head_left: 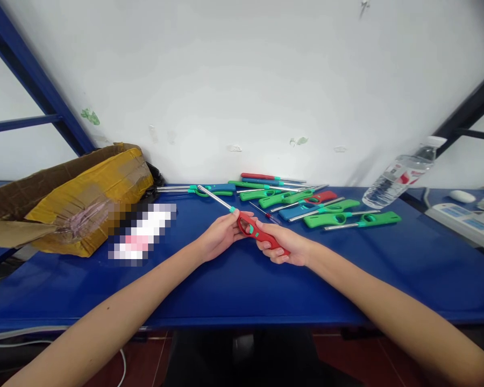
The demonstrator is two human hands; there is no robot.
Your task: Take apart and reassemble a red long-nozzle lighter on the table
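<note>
A red long-nosed gas lighter (262,235) with a teal trigger and a silver metal tube is held over the middle of the blue table. My right hand (281,244) is wrapped round its handle. My left hand (221,235) grips it by the teal collar where the tube begins, thumb on top. The tube points up and to the left. Just behind my hands lies a loose pile of similar lighters in green, blue and red, among them a green lighter (326,219). A thin screwdriver (271,217) rests in front of the pile.
A cardboard box (92,207) wrapped in yellow tape stands on the left of the blue table (210,295). Beside it is a blurred-out item (143,234). At the right a water bottle (399,174) leans toward the wall, near a white power strip (463,220) and a white mouse-like object (462,196).
</note>
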